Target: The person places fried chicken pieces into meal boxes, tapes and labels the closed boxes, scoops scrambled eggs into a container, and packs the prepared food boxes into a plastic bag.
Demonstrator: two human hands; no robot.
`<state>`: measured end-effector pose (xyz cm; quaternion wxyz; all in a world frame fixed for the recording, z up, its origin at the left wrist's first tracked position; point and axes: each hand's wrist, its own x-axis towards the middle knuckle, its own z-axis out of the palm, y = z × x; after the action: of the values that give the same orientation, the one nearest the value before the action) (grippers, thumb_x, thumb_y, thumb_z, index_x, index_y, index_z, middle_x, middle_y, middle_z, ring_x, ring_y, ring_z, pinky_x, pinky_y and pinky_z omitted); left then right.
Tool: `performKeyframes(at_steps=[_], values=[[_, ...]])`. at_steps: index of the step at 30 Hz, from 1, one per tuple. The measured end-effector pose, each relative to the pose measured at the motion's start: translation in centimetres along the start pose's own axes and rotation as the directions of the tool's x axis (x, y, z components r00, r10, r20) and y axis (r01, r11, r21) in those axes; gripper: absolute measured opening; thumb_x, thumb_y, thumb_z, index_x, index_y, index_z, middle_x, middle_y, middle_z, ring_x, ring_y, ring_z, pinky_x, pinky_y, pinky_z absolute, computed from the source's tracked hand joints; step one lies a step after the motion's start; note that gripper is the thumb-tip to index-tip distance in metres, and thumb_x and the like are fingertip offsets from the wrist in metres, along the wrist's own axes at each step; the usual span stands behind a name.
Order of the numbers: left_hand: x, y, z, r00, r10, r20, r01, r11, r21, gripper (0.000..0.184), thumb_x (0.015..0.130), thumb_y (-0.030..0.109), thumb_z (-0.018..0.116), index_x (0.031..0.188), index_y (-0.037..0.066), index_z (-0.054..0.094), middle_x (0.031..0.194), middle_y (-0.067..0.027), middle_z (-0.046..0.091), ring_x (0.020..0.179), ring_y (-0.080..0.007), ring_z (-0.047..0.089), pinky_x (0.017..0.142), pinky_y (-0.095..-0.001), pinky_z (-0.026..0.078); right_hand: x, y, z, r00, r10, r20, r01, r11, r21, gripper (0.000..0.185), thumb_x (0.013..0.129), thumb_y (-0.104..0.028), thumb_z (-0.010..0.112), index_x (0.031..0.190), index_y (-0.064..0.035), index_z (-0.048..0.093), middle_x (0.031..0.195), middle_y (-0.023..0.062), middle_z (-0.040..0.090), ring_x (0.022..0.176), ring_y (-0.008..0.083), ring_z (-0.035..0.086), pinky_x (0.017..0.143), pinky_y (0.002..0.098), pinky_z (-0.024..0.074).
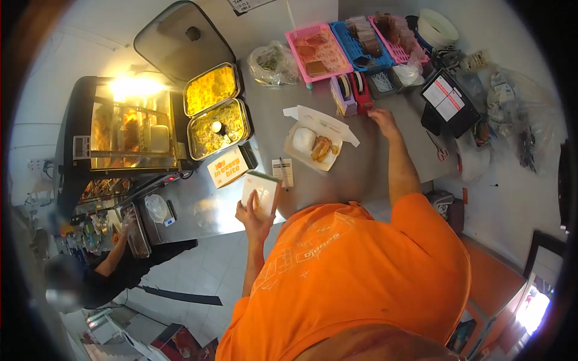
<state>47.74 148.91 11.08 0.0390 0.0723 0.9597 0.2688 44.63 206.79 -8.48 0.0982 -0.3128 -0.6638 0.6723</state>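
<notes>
My left hand [256,224] grips a closed takeout box [263,191], held tilted over the front edge of the steel counter. My right hand [385,123] is at the front end of a red tape dispenser [361,96], fingers drawn together; whether tape is between them is too small to make out. Beside it stands a purple tape dispenser [344,96]. An open takeout box [301,161] on the counter holds a white rounded mound [304,140] and fried pieces [323,148]. Left of it lie a paper slip with a pen [282,172] and another closed printed box [228,168].
Two food trays [218,127] stand by a lit warming cabinet [132,129]. Colored baskets [317,51], a plastic bag [274,63], a tablet [450,102] and scissors [441,151] line the back and right. A co-worker [99,277] reaches toward a tray at left.
</notes>
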Motion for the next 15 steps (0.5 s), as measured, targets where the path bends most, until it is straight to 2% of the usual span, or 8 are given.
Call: performKeyframes(at_steps=[2, 4, 5, 7, 8, 9, 12, 15], values=[[1.1, 1.8, 0.7, 0.999, 0.014, -0.052, -0.016, 0.999, -0.031, 0.094, 0.060, 0.023, 0.088, 0.144, 0.026, 0.046, 0.139, -0.0353, 0.031, 0.129, -0.0501, 0.030, 0.108, -0.0572, 0.033, -1.5, 0.4, 0.6, 0.970, -0.172, -0.173, 0.079, 0.892, -0.445, 0.010, 0.086, -0.015, 0.070, 0.091, -0.0068, 0.072, 0.090, 0.0066, 0.068, 0.093, 0.0185, 0.065, 0.079, 0.0302, 0.0506], [2.6, 3.6, 0.5, 1.000, 0.026, -0.007, -0.026, 0.998, -0.052, 0.093, 0.062, 0.028, 0.088, 0.145, 0.024, 0.046, 0.137, -0.0367, 0.034, 0.127, -0.0512, 0.032, 0.107, -0.0594, 0.032, -2.9, -2.6, 3.3, 0.805, -0.507, -0.309, 0.015, 0.538, -0.843, 0.008, 0.087, -0.012, 0.066, 0.089, -0.0063, 0.071, 0.087, 0.0073, 0.067, 0.091, 0.0208, 0.066, 0.079, 0.0305, 0.0508], [3.3, 4.7, 0.1, 0.998, 0.062, 0.007, -0.061, 0.996, -0.071, 0.093, 0.061, 0.029, 0.089, 0.145, 0.024, 0.047, 0.136, -0.0367, 0.035, 0.126, -0.0510, 0.033, 0.106, -0.0592, 0.033, -2.9, -2.0, 3.8, 0.769, -0.504, -0.393, -0.060, 0.556, -0.829, 0.009, 0.091, -0.013, 0.062, 0.094, -0.0087, 0.070, 0.085, 0.0062, 0.065, 0.084, 0.0201, 0.067, 0.072, 0.0308, 0.0507], [5.0, 5.3, -0.5, 0.990, 0.138, 0.034, -0.133, 0.984, -0.120, 0.095, 0.060, 0.027, 0.089, 0.146, 0.026, 0.047, 0.136, -0.0360, 0.037, 0.125, -0.0501, 0.035, 0.106, -0.0569, 0.034, -4.1, -2.9, 4.1, 0.805, 0.163, -0.571, -0.166, 0.985, 0.048, 0.007, 0.093, -0.015, 0.062, 0.094, -0.0096, 0.066, 0.082, 0.0041, 0.063, 0.074, 0.0166, 0.064, 0.062, 0.0289, 0.0473], [5.6, 6.3, -1.0, 0.986, 0.166, 0.030, -0.161, 0.979, -0.124, 0.096, 0.059, 0.026, 0.088, 0.146, 0.026, 0.047, 0.135, -0.0358, 0.037, 0.124, -0.0497, 0.035, 0.106, -0.0560, 0.034, -4.5, -3.6, 4.4, 0.784, 0.482, -0.391, -0.243, 0.818, 0.521, 0.007, 0.094, -0.016, 0.062, 0.094, -0.0101, 0.065, 0.080, 0.0031, 0.061, 0.069, 0.0148, 0.062, 0.057, 0.0279, 0.0455], [6.0, 7.8, -1.5, 0.986, 0.166, -0.004, -0.165, 0.982, -0.086, 0.095, 0.060, 0.026, 0.088, 0.145, 0.027, 0.048, 0.134, -0.0353, 0.038, 0.123, -0.0496, 0.036, 0.106, -0.0554, 0.035, -3.6, -0.7, 3.2, 0.909, 0.406, -0.091, -0.133, 0.490, 0.861, 0.005, 0.094, -0.016, 0.062, 0.092, -0.0119, 0.060, 0.074, 0.0005, 0.056, 0.056, 0.0097, 0.051, 0.047, 0.0237, 0.0363], [6.9, 10.1, -2.2, 0.969, 0.233, -0.078, -0.230, 0.972, 0.048, 0.089, 0.063, 0.023, 0.083, 0.144, 0.034, 0.049, 0.137, -0.0297, 0.036, 0.120, -0.0483, 0.038, 0.099, -0.0559, 0.042, -11.9, -11.6, 8.6, 0.994, 0.020, 0.108, -0.109, 0.326, 0.939, 0.012, 0.094, -0.016, 0.062, 0.084, -0.0128, 0.057, 0.067, -0.0037, 0.049, 0.048, 0.0080, 0.039, 0.043, 0.0223, 0.0302], [7.0, 11.9, -3.0, 0.974, 0.216, -0.070, -0.208, 0.973, 0.103, 0.091, 0.062, 0.021, 0.083, 0.144, 0.035, 0.048, 0.138, -0.0276, 0.033, 0.121, -0.0465, 0.037, 0.091, -0.0567, 0.048, -20.6, -18.1, 16.5, 0.923, -0.019, 0.385, -0.183, 0.858, 0.480, 0.016, 0.090, -0.024, 0.068, 0.091, -0.0073, 0.067, 0.065, -0.0011, 0.054, 0.052, 0.0064, 0.048, 0.047, 0.0223, 0.0379]])
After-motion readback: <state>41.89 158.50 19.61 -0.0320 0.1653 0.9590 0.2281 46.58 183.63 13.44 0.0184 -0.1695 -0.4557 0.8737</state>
